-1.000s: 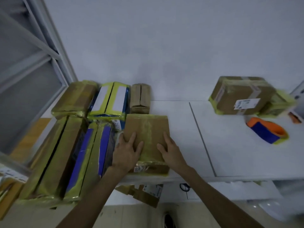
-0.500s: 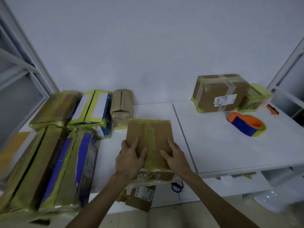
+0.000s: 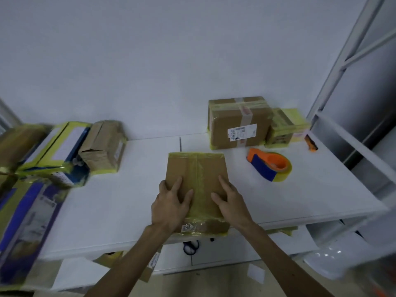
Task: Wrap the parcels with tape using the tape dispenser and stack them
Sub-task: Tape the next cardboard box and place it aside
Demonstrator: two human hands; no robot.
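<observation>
Left parcels [image 3: 32, 221] blurred and cut by the edge, box label [image 3: 242, 131] unreadable, scissors [image 3: 190, 247] half hidden

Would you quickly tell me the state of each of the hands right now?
Left hand: open, fingers resting flat on the parcel.
Right hand: open, resting flat on the same parcel.

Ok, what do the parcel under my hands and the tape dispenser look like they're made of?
Parcel: brown cardboard, matte, with glossy yellowish tape along its edges and down the middle. Tape dispenser: probably plastic, smooth orange and blue body, with a yellowish tape roll on it.
</observation>
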